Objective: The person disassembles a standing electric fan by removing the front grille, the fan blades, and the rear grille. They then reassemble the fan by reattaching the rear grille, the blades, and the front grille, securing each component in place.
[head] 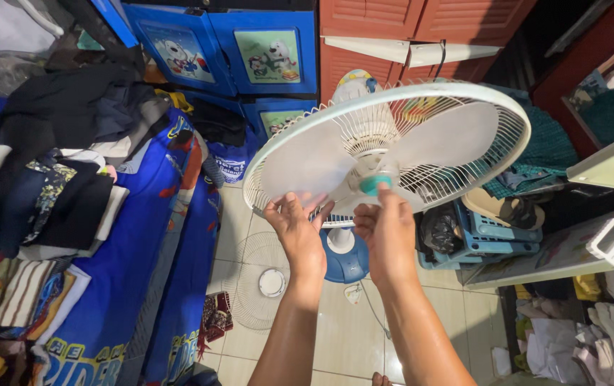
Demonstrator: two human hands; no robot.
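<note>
At the fan [393,136], right hand [387,232] fingers on teal cap [375,184], left hand [298,229] steadying blade [307,168]

A standing fan [393,136] faced upward with its front guard off — 3 pale translucent blades [457,132] lay bare inside the white rear cage [514,136]. The left hand [298,232] touched the lower blade with fingers spread, while the right hand [387,229] pinched the teal hub cap [375,184] at the centre. Below, the fan's blue base [346,261] stood on the tiled floor [335,336], and the detached front guard [260,282] lay flat beside it — near a bed with a blue sheet [135,264] piled with folded clothes [49,171].
</note>
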